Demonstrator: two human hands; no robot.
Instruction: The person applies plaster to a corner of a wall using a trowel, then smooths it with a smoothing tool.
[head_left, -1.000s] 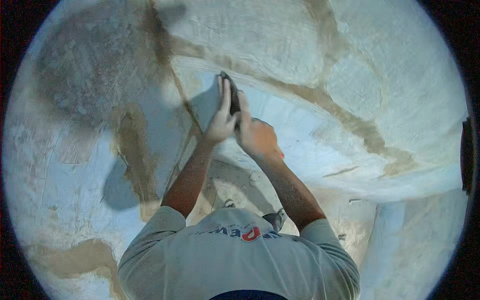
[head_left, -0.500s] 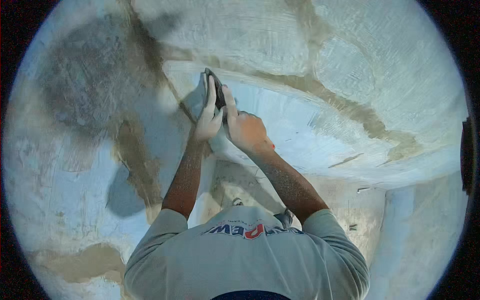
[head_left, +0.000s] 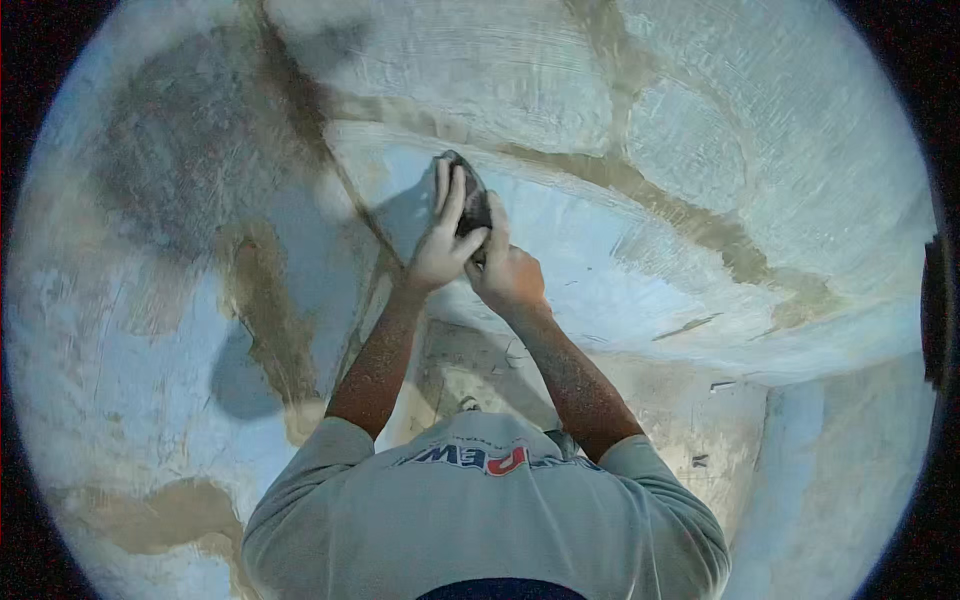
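Note:
A dark, flat, elongated pad, like a sanding pad, is held between my two hands against the patchy pale-blue plaster surface. My left hand lies along the pad's left side with its fingers stretched up toward the tip and the thumb across its lower part. On the right side, my right hand is closed at the pad's lower end, its index finger reaching up along the edge. The pad's face against the plaster is hidden. Pale dust specks both forearms.
Brown filler-like bands cross the plaster, and a dark smudge spreads at the upper left. A corner line runs down left of my hands. Beyond my right arm stands a rough beige wall.
Both hands and the pad have slid right and slightly down across the plaster, away from the corner line. The grip looks much the same, with more of the pad's dark surface showing.

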